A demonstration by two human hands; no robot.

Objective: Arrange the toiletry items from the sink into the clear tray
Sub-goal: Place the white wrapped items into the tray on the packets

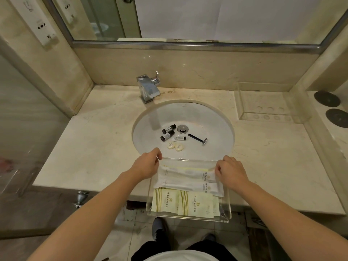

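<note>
A clear tray (pixel 227 211) sits at the counter's front edge, overhanging it. Inside lie two long white packets (pixel 186 175) and, nearer me, two yellow-striped sachets (pixel 197 204). My left hand (pixel 146 163) pinches the left end of the upper white packet. My right hand (pixel 230 169) pinches its right end. In the white sink (pixel 211 121) lie two small dark bottles (pixel 167 132), a small white tube (pixel 178 138), two cream soaps (pixel 175 146) and a black razor (pixel 198 139).
A chrome tap (pixel 148 87) stands behind the sink. A second clear holder (pixel 263 102) sits on the marble counter (pixel 94 140) at the back right. Two dark round discs (pixel 332 108) lie on the right ledge. A mirror spans the back wall.
</note>
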